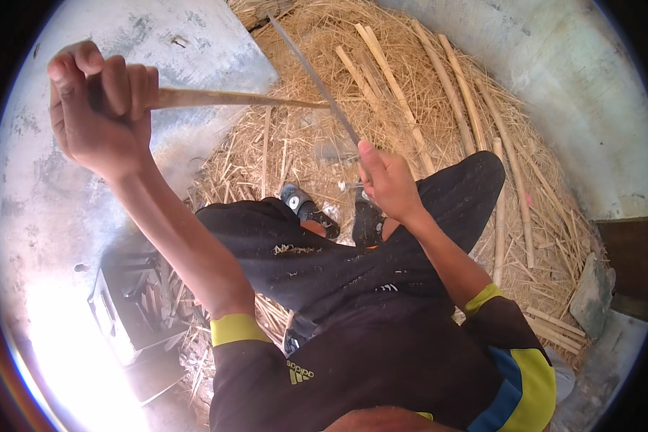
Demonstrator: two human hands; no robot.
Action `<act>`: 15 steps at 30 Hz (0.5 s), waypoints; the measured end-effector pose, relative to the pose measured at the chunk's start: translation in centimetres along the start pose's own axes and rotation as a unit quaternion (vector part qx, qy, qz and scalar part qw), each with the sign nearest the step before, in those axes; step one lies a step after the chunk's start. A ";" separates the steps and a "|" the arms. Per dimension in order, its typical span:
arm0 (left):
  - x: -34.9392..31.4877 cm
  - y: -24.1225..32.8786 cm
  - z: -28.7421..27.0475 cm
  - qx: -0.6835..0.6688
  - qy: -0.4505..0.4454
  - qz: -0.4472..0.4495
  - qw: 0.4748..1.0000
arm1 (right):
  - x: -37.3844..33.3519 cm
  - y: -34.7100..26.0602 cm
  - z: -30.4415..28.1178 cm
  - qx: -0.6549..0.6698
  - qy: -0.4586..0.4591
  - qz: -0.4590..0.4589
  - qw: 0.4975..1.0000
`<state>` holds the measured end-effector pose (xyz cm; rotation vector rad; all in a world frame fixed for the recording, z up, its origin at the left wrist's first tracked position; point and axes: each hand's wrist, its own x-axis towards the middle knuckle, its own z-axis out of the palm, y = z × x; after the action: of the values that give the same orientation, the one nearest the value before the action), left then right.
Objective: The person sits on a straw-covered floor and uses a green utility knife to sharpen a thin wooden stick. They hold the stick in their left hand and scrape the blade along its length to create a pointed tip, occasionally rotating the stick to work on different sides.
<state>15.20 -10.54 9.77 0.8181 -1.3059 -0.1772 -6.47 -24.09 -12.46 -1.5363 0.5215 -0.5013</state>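
My left hand [101,108], raised at the left, is closed around one end of a light brown wooden stick [223,98]. The stick reaches across to the right, roughly level. My right hand [390,180], lower and near my knees, grips the handle end of a long knife [313,75] with a thin straight blade. That blade slants up and away to the left, and the stick's far end meets it near the middle. The view does not show clearly how deep the edge sits in the wood. Most of the knife's handle is hidden by my fingers.
Straw-like shavings [309,43] cover the floor around my sandalled feet [306,209]. Several long pale sticks [396,86] lie at the far side and right. Pale walls [547,79] stand close on both sides. A grey stone slab [592,295] leans at the right, and a dark box [140,302] stands lower left.
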 end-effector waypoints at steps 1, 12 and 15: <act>0.2 -0.2 0.4 -0.001 -0.003 0.002 1.000 | -0.5 -2.4 0.5 0.037 0.005 -0.061 0.997; 0.4 -8.1 0.7 0.116 0.052 -0.003 0.992 | 2.8 0.4 -0.7 -0.002 -0.046 0.224 0.974; -0.2 -6.2 0.7 0.151 0.035 0.033 0.987 | 1.4 -2.9 -1.3 0.038 -0.048 0.065 0.996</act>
<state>16.47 -15.18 5.81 1.0269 -1.3083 0.1045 -6.09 -25.85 -9.49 -1.4354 0.5179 -0.3409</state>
